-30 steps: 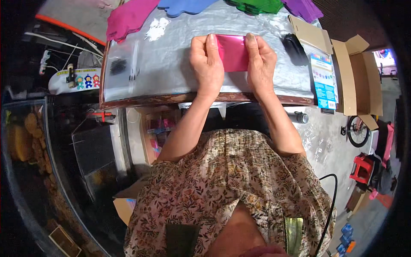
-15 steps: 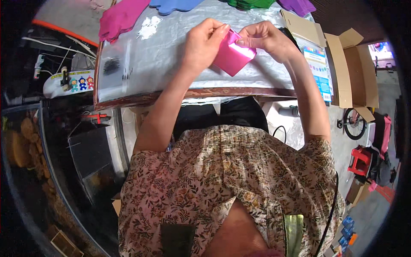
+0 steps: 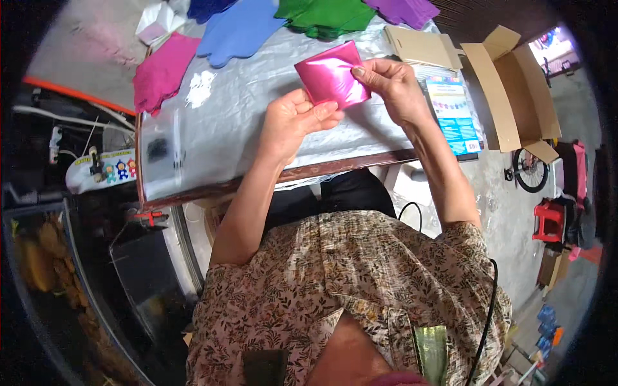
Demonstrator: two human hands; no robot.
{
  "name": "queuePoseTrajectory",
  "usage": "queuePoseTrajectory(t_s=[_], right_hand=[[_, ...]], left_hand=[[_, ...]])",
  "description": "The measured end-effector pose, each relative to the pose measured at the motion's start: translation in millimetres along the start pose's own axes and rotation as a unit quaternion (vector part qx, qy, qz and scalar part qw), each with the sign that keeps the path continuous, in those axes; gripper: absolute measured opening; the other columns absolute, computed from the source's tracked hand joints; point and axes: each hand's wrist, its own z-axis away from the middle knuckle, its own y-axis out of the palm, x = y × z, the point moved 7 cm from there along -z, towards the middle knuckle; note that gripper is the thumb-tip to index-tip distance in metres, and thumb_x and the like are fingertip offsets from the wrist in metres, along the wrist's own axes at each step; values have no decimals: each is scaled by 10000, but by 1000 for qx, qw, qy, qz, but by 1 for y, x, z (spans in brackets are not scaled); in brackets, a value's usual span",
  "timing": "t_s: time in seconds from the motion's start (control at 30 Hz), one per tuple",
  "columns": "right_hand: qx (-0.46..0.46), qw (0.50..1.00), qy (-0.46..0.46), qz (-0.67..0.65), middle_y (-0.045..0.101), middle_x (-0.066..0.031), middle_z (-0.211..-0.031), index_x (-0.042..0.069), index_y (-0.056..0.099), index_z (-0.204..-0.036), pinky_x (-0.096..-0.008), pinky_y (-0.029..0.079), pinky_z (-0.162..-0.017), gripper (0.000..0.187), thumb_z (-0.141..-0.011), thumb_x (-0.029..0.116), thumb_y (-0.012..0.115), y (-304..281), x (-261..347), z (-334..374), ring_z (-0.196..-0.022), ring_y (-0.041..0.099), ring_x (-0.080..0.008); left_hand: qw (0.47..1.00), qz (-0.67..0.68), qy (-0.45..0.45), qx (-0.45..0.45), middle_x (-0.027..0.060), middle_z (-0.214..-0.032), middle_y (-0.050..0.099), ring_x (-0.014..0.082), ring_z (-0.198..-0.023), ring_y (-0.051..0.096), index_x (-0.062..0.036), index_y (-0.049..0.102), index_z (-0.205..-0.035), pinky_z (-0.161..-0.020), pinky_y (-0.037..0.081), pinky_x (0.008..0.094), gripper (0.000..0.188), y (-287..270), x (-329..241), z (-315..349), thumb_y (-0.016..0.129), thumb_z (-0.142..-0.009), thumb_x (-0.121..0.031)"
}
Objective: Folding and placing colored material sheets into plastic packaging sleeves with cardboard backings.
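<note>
Silver sheeting (image 3: 238, 128) on the surface (image 3: 341, 168) looks slick and wrinkled: light parts could slide or snag if dragged. Open cardboard box (image 3: 492, 96) stands just beside right edge; anything swept that way could drop in. Green stack (image 3: 325, 16) and light-blue stack (image 3: 241, 32) at far edge, pink stack (image 3: 165, 74) at far left corner: apparently loose, a bump would skew them. Blue-and-white pack (image 3: 454, 116) near the near right corner; careless arm swing could knock it off.

Left hand (image 3: 290, 125) pinches lower edge of shiny pink packet (image 3: 328, 67), right hand (image 3: 396, 90) its right side; packet looks raised over mid-surface. Could slip if a pinch loosens, crease or split if pulled unevenly. White pile (image 3: 201, 89) toward left edge: low left-hand sweep could scatter it.
</note>
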Motion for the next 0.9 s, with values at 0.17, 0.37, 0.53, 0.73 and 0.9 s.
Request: queuePoseTrajectory(t_s=[0.17, 0.37, 0.53, 0.73, 0.9], right_hand=[[-126, 991, -9, 45, 680, 12, -837, 14, 734, -972, -219, 432, -677, 170, -937, 179, 717, -44, 14, 40, -747, 567, -66], [-370, 923, -68, -78, 639, 51, -847, 11, 688, -1137, -209, 418, -644, 259, -965, 205, 681, -168, 49, 105, -708, 519, -46], [-338, 919, -112, -167, 675, 22, -929, 27, 672, -1139, -217, 453, -665, 217, -985, 180, 659, -226, 38, 135, -760, 589, -63], [-367, 904, -116, -187, 719, -23, -1018, 30, 677, -1094, -239, 519, -756, 163, -992, 153, 646, -234, 33, 152, -882, 669, -99], [-360, 909, -110, -178, 729, -44, -1041, 24, 677, -1090, -248, 539, -824, 168, -988, 154, 649, -242, 26, 155, -929, 687, -115]], left_hand=[[990, -85, -51, 101, 131, -1062, 731, 202, -916, 728, 21, 650, -1184, -802, 594, 315, 306, 30, -10, -24, 721, -935, -143], [840, -495, 215, 64, 101, -1038, 757, 214, -935, 727, -21, 719, -1162, -826, 558, 320, 414, 89, -67, -125, 758, -886, -328], [696, -676, 226, 88, 127, -1291, 636, 304, -1237, 543, -119, 709, -1231, -992, 430, 534, 844, 132, -3, -246, 809, -625, -698], [631, -753, 163, 88, 119, -1425, 507, 310, -1346, 415, -151, 659, -1319, -1045, 356, 547, 997, 128, 29, -298, 804, -544, -762], [660, -728, 168, 77, 118, -1436, 503, 315, -1353, 423, -144, 680, -1281, -1041, 379, 534, 943, 128, 29, -306, 825, -553, -726]])
